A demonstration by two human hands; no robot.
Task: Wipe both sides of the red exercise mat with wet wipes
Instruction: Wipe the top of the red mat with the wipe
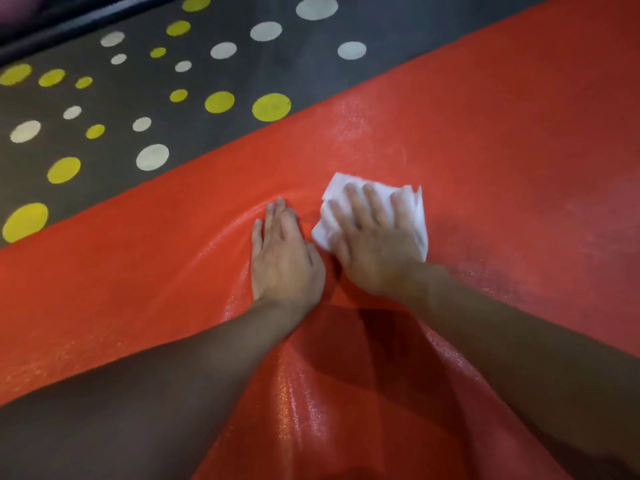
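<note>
The red exercise mat (485,140) lies spread across the floor, running diagonally from lower left to upper right. Its surface shines wet near the middle and bulges into a soft ridge around my hands. My left hand (282,251) lies flat on the mat with straight fingers, pressing it down. Just to its right, my right hand (375,237) presses a white wet wipe (336,188) flat against the mat, fingers spread over it. The wipe's edges stick out beyond my fingertips and at both sides.
Beyond the mat's far edge is a dark carpet (194,133) with yellow and white dots. A dark ledge or bar (52,26) runs along the top left corner.
</note>
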